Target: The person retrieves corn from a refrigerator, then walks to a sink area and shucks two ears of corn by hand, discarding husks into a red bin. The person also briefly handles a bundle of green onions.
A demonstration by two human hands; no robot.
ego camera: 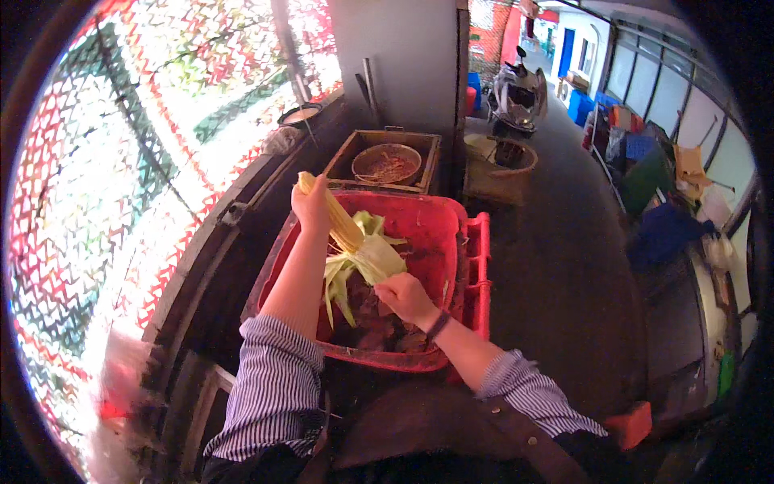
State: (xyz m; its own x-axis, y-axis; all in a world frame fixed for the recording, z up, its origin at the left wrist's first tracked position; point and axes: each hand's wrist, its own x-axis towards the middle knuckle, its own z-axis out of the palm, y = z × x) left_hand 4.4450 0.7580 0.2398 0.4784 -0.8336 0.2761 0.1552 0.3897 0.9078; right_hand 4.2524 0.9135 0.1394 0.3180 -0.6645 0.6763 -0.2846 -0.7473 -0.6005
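An ear of corn [344, 228] slants over a red plastic bin, its upper part bare and yellow. My left hand [311, 202] is closed around the bare upper end. Pale green husk leaves [380, 259] are folded down around the lower end, some hanging loose to the left. My right hand [408, 296] is closed at the base of the husk, with a dark band on the wrist. Beneath both hands stands the red plastic bin [396, 362], with dark scraps at its bottom that are too dim to name.
Behind the bin, a round pan [387, 163] sits within a wooden frame [432, 160]. A wicker basket [523, 162] stands right of it. Netting [91, 199] lines the left side. Farther back a scooter [517, 100] is parked in the passage; piled goods [647, 175] line the right wall.
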